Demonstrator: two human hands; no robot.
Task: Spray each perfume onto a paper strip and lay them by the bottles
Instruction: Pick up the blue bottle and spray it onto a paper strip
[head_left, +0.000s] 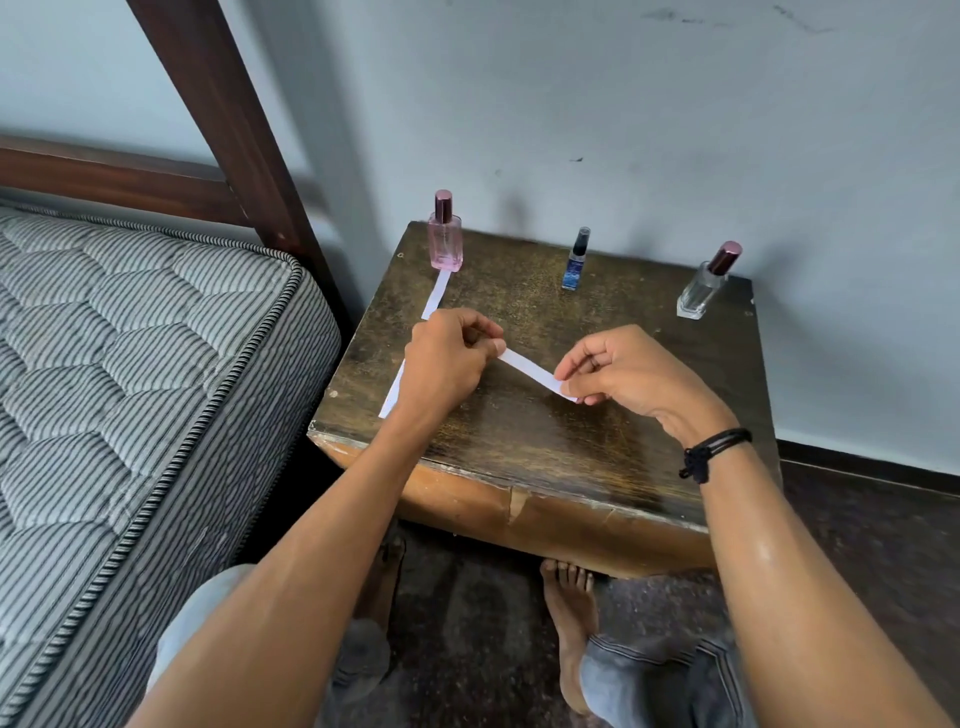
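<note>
Both hands pinch 1 white paper strip (535, 373) taut above the dark wooden table (571, 431): left hand (447, 364) and right hand (623, 371) at opposite ends, likely readying it for the small blue spray bottle (575, 262) at the back edge.

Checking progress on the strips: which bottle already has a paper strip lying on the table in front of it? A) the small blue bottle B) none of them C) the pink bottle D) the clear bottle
C: a long white strip lies on the table running forward from the pink bottle, while the small blue bottle and the clear bottle have none; the other strip is held between the left hand and the right hand.
</note>
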